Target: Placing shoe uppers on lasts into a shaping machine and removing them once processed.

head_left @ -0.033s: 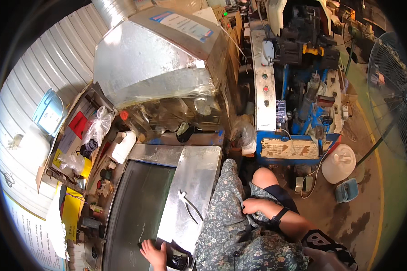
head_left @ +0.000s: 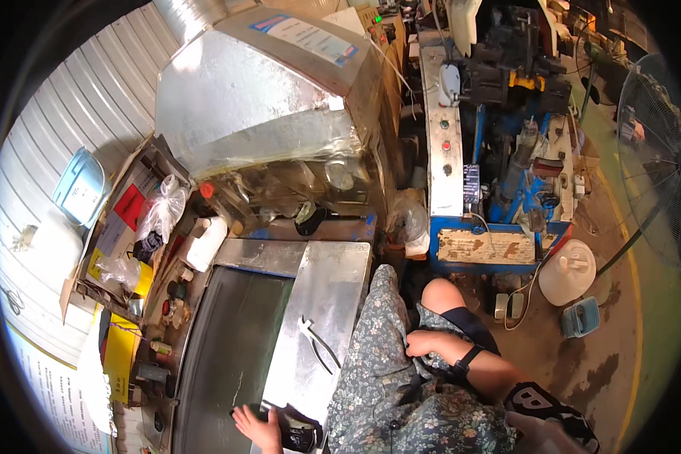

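At the lower edge, my left hand point(head_left: 259, 430) is open, fingers spread over the near end of a dark, flat belt-like surface point(head_left: 234, 325). A shiny black object point(head_left: 301, 433) of unclear kind lies just right of this hand. My right hand point(head_left: 424, 343) rests on my lap against the floral apron point(head_left: 371, 363), its fingers curled closed; whatever may be inside them is hidden. Between the two hands, a pair of pliers point(head_left: 319, 346) lies on the bare metal plate point(head_left: 321, 287) beside the belt, handles toward me.
A large metal hood point(head_left: 242, 83) stands beyond the belt. To its right is a blue-framed machine point(head_left: 499, 257). A white jug point(head_left: 567, 272), a blue tub point(head_left: 580, 318) and a tall fan point(head_left: 654, 159) stand at the right. Cluttered shelving point(head_left: 129, 227) lines the left wall.
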`<act>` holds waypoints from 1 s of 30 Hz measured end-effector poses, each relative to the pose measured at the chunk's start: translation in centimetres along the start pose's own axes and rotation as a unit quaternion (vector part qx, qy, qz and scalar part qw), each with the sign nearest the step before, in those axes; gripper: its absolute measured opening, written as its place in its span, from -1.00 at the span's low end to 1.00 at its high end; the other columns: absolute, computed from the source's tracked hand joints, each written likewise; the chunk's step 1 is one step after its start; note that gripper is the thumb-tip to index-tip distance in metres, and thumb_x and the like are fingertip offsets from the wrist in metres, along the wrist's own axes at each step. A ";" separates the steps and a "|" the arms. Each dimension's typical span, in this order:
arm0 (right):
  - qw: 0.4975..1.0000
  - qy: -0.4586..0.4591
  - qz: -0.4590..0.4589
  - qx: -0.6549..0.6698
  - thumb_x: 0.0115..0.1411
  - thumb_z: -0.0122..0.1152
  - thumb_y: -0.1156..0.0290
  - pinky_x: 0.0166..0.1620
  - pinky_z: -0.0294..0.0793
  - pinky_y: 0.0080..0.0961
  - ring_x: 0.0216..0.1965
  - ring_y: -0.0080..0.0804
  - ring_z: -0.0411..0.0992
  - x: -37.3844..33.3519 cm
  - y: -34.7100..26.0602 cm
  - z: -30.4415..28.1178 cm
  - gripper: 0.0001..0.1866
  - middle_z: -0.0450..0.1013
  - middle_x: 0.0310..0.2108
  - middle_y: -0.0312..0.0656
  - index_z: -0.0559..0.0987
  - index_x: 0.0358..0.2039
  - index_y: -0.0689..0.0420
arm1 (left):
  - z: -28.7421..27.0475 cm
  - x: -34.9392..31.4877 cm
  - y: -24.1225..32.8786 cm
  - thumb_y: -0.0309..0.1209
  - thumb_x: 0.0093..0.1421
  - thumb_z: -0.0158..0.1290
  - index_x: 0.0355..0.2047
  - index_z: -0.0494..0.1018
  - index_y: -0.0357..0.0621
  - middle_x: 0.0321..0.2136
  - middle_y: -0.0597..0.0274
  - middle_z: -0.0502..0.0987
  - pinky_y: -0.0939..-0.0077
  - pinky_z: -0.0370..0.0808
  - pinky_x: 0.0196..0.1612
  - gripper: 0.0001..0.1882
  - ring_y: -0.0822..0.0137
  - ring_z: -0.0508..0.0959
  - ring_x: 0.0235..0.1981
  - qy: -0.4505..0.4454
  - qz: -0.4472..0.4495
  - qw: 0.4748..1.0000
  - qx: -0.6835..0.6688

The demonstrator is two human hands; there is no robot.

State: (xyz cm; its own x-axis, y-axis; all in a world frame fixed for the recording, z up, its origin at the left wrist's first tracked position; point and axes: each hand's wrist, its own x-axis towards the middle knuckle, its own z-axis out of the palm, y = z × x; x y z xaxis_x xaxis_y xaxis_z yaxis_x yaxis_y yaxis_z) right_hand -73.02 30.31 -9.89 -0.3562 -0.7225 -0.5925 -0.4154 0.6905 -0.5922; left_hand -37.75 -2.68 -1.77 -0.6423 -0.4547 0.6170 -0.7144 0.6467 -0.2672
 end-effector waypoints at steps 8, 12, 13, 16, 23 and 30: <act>0.995 -0.077 0.058 -0.025 0.09 0.07 0.37 -0.21 0.44 -0.07 -0.24 0.09 0.52 3.3 -1.3 -0.2 -0.63 0.53 -0.21 0.22 0.60 -0.22 0.42 | 2.6 -0.8 -3.7 -0.21 0.25 0.13 -0.10 0.57 -0.33 -0.42 0.07 0.66 0.42 0.54 -0.25 -0.60 0.32 0.62 -0.38 -0.234 -0.581 0.639 -0.446; 0.998 -0.052 0.032 -0.006 0.14 0.08 0.35 -0.18 0.47 -0.10 -0.19 0.10 0.53 1.9 -1.1 -0.6 -0.65 0.55 -0.18 0.18 0.63 -0.21 0.36 | 3.7 1.4 -3.9 -0.40 -0.03 0.19 -0.36 0.51 -0.50 -0.47 0.17 0.55 0.46 0.45 -0.44 -0.67 0.38 0.53 -0.52 -0.238 -0.510 0.624 -0.542; 0.999 -0.039 0.038 -0.002 0.14 0.08 0.35 -0.18 0.47 -0.10 -0.19 0.10 0.53 1.1 -1.2 -0.9 -0.65 0.55 -0.18 0.18 0.63 -0.21 0.36 | 3.2 2.7 -3.2 -0.50 -0.09 0.21 -0.34 0.51 -0.35 -0.50 0.22 0.57 0.46 0.47 -0.46 -0.74 0.37 0.55 -0.52 -0.263 -0.488 0.658 -0.509; 0.992 0.115 -0.046 -0.040 0.21 0.10 0.22 -0.13 0.46 -0.03 -0.17 0.15 0.51 -1.7 -2.2 -2.2 -0.67 0.55 -0.26 0.13 0.60 -0.20 0.22 | -0.8 6.8 2.3 -0.51 -0.20 0.24 -0.24 0.51 -0.35 -0.45 0.16 0.56 0.43 0.49 -0.36 -0.58 0.28 0.56 -0.43 -0.275 -0.273 0.777 -0.496; 0.813 -0.020 -0.131 0.567 0.34 0.02 -0.17 -0.04 0.51 -0.39 -0.04 -0.40 0.44 -2.4 -9.8 -6.7 -0.26 0.42 0.02 -0.06 0.25 0.30 0.14 | -12.9 14.3 16.4 -0.51 -0.14 0.20 0.04 0.42 -0.24 0.03 -0.01 0.48 0.22 0.43 0.17 -0.38 0.04 0.45 0.12 -0.213 0.470 0.624 -0.587; 0.850 0.394 -0.199 0.286 0.17 0.40 0.14 -0.08 0.53 -0.41 -0.12 -0.36 0.57 -4.2 -9.7 -6.4 -0.44 0.59 -0.15 -0.05 0.47 0.06 0.20 | -8.4 13.6 24.1 -0.30 0.23 0.07 -0.04 0.50 -0.24 0.09 0.00 0.49 0.28 0.32 0.26 -0.65 0.09 0.44 0.18 -0.072 0.281 0.707 -0.645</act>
State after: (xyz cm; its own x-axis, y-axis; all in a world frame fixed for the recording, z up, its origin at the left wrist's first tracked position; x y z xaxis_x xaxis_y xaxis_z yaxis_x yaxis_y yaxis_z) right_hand -72.86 26.45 1.86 -0.8263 -0.5470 0.1340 -0.2398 0.1264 -0.9626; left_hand -61.36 11.83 6.37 -0.8120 0.0991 0.5751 0.4530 0.7283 0.5141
